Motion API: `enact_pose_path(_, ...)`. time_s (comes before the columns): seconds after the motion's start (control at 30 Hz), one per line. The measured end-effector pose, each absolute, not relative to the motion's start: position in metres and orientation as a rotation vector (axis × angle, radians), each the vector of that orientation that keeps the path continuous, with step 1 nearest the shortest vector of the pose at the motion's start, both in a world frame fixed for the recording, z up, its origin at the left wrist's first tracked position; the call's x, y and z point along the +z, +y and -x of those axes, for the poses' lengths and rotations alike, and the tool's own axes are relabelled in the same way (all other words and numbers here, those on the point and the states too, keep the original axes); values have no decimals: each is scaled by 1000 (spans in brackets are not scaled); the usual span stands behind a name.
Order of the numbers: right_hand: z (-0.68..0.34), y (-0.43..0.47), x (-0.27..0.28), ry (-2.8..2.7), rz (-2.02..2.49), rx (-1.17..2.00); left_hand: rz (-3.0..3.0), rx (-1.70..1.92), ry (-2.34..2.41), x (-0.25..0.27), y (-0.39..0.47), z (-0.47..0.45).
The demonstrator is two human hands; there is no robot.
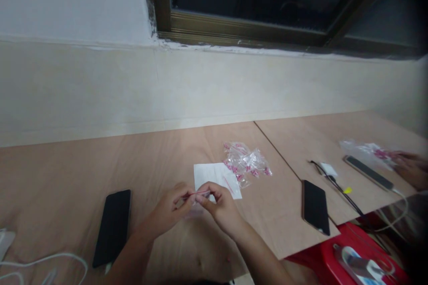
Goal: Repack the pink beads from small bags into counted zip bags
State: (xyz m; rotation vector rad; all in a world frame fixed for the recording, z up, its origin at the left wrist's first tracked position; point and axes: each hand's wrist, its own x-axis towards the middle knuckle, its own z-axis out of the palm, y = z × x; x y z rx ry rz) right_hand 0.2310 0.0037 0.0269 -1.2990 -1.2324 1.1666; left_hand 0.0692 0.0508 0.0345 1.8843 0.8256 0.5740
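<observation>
My left hand [179,205] and my right hand [219,205] meet over the near part of the table, fingers pinched together. Between them is a small clear plastic bag [194,212] with a thin pink line along its top edge; its lower part hangs below the fingertips and is hard to make out. Just beyond my hands lies a white sheet of paper [209,172] with a thin pink strip [229,185] on it. A pile of clear plastic bags with pink marks [245,160] overlaps the sheet's far right corner.
Black phones lie left [113,227] and right [316,207] of my hands. A white cable [60,256] curls at the lower left. Farther right are black cables [337,185], another phone [368,173] and another person's hand [411,169] near plastic bags. A red stool [329,258] stands below the table edge.
</observation>
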Motion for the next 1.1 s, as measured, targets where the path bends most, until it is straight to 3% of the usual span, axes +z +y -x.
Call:
enact_pose_path(0.6,-244,12,-12,-824,1270,1329,-1612,577,918,5,61,-63)
enact_pose_path(1.0,-247,15,-20,-842,1331,1195,-1805,541,1013,4,64,-65)
enact_pose_path(1.1,-269,31,-22,-838,1428,938,-1818,553,995,0,65,-66)
